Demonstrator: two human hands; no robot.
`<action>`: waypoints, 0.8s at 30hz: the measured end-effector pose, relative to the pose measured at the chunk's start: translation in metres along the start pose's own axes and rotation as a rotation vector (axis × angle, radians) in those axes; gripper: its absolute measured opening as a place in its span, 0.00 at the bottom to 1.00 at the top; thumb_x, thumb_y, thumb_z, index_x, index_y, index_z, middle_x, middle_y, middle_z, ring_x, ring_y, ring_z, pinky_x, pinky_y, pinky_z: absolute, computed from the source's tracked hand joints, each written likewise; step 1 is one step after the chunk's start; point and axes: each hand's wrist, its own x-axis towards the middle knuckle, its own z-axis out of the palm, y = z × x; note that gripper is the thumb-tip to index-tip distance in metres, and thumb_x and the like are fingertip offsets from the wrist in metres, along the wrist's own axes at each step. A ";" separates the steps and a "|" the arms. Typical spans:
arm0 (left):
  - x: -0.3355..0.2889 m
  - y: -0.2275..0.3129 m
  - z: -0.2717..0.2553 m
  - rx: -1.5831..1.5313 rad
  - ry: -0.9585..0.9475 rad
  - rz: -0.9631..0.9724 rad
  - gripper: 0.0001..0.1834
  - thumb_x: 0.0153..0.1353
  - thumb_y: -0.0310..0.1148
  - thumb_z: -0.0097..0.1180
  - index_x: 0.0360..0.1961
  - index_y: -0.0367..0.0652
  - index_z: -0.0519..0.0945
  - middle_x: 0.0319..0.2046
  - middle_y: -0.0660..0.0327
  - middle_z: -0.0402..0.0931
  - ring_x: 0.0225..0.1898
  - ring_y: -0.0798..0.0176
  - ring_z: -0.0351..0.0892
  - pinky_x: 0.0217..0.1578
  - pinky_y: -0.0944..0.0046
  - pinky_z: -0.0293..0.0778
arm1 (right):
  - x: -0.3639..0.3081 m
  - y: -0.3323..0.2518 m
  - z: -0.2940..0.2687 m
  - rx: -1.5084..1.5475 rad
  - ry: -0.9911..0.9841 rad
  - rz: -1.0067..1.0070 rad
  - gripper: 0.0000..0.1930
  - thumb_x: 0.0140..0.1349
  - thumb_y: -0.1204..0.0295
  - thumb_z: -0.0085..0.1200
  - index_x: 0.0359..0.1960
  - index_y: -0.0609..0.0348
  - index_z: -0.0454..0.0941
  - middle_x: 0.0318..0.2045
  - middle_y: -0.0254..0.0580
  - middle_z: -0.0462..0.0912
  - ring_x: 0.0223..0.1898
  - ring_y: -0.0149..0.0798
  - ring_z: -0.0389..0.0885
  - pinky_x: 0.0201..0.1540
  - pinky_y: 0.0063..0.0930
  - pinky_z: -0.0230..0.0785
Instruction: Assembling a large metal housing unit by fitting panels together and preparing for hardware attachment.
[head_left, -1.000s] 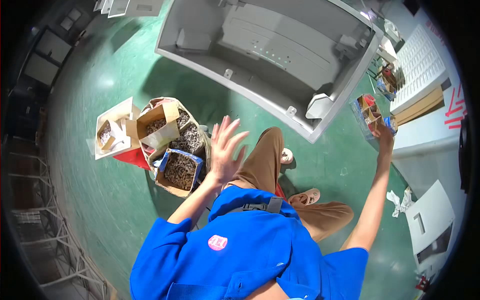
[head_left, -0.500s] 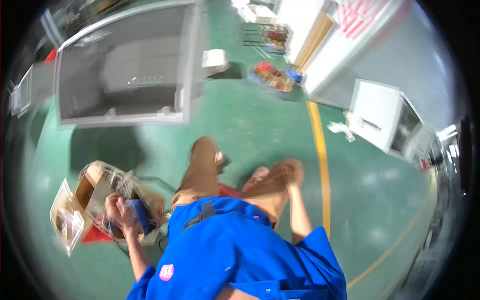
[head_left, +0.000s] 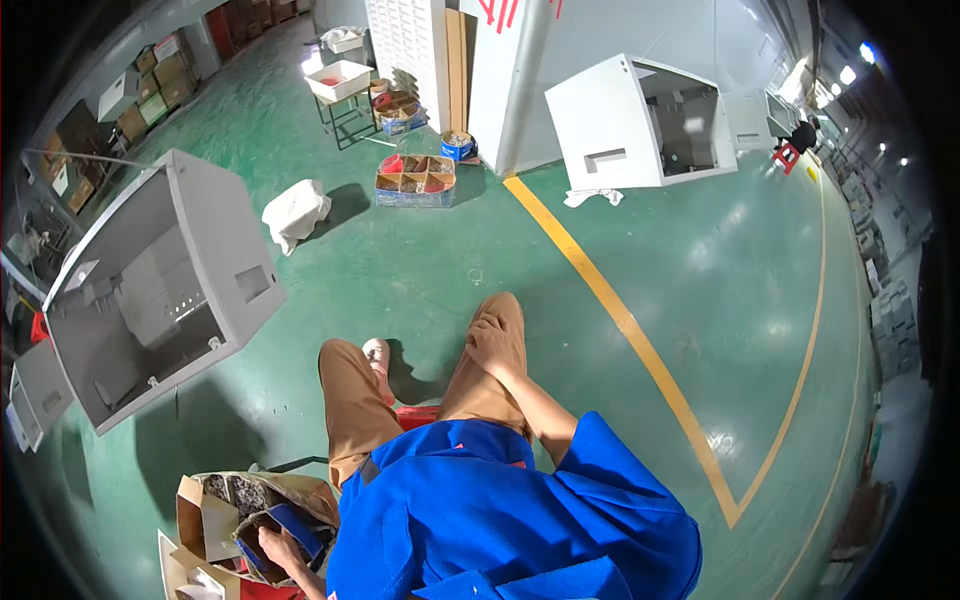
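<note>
My left hand (head_left: 280, 548) reaches into a small box with blue sides (head_left: 293, 522); its fingertips are hidden inside. That box sits in a worn, light-coloured container (head_left: 318, 492) at my left side, beside a heap of small grey parts (head_left: 236, 492). An open cardboard box (head_left: 188, 524) stands against it. On my brown-trousered right knee lies my right hand (head_left: 490, 345), fingers stretched over the cloth and holding nothing.
A grey metal cabinet (head_left: 228, 240) with an open front stands at the left. Ahead are a white cloth-covered thing (head_left: 296, 213) and a divided parts tray (head_left: 415, 200). Another white cabinet (head_left: 605, 120) stands far right, beyond a yellow floor line (head_left: 625, 320).
My view has swung to the right, so the cabinet and container sit farther left and lower. My left hand has dipped into the blue-sided box; my right hand stays on the knee.
</note>
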 end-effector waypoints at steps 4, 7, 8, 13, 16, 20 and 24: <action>0.005 0.004 -0.029 0.037 -0.154 0.020 0.18 0.49 0.42 0.52 0.27 0.35 0.72 0.28 0.43 0.72 0.34 0.40 0.71 0.36 0.50 0.68 | 0.005 -0.008 0.019 -0.025 0.007 -0.049 0.06 0.45 0.68 0.52 0.25 0.55 0.76 0.35 0.36 0.76 0.51 0.39 0.66 0.55 0.40 0.52; 0.009 0.007 -0.042 0.030 -0.246 0.002 0.15 0.50 0.40 0.49 0.26 0.36 0.76 0.29 0.43 0.75 0.34 0.40 0.73 0.34 0.48 0.69 | 0.008 0.016 0.057 0.118 0.024 -0.074 0.06 0.42 0.68 0.53 0.22 0.55 0.76 0.34 0.38 0.77 0.48 0.41 0.69 0.51 0.37 0.59; 0.011 0.012 -0.048 0.056 -0.245 -0.029 0.15 0.50 0.39 0.48 0.26 0.37 0.77 0.29 0.44 0.75 0.34 0.40 0.74 0.34 0.48 0.69 | 0.011 0.006 0.053 0.144 0.001 -0.073 0.06 0.42 0.68 0.53 0.22 0.55 0.76 0.34 0.39 0.77 0.47 0.42 0.70 0.51 0.36 0.59; 0.040 0.024 -0.041 0.089 -0.330 -0.017 0.10 0.44 0.31 0.52 0.26 0.37 0.79 0.29 0.43 0.75 0.34 0.46 0.76 0.36 0.52 0.72 | 0.002 0.014 0.026 0.004 -0.073 -0.039 0.07 0.44 0.69 0.54 0.26 0.55 0.77 0.37 0.42 0.77 0.50 0.41 0.68 0.56 0.34 0.55; 0.033 0.014 -0.061 0.018 -0.461 -0.047 0.07 0.42 0.26 0.53 0.24 0.38 0.80 0.25 0.43 0.75 0.31 0.46 0.77 0.33 0.55 0.73 | 0.004 -0.007 0.017 -0.041 -0.176 -0.029 0.07 0.47 0.70 0.53 0.27 0.56 0.78 0.39 0.41 0.77 0.52 0.39 0.67 0.57 0.37 0.52; 0.034 -0.001 -0.036 0.022 -0.434 -0.064 0.07 0.43 0.26 0.52 0.24 0.35 0.79 0.25 0.42 0.75 0.30 0.45 0.77 0.33 0.53 0.73 | 0.005 -0.031 -0.022 -0.123 -0.041 -0.091 0.06 0.47 0.71 0.52 0.26 0.60 0.77 0.37 0.41 0.78 0.49 0.40 0.68 0.57 0.41 0.49; 0.034 -0.014 -0.012 -0.038 -0.574 -0.123 0.07 0.45 0.28 0.52 0.23 0.36 0.79 0.23 0.45 0.75 0.28 0.45 0.76 0.30 0.53 0.73 | 0.006 -0.031 -0.046 -0.205 0.066 -0.141 0.06 0.47 0.72 0.52 0.24 0.61 0.76 0.30 0.41 0.78 0.44 0.42 0.70 0.59 0.43 0.46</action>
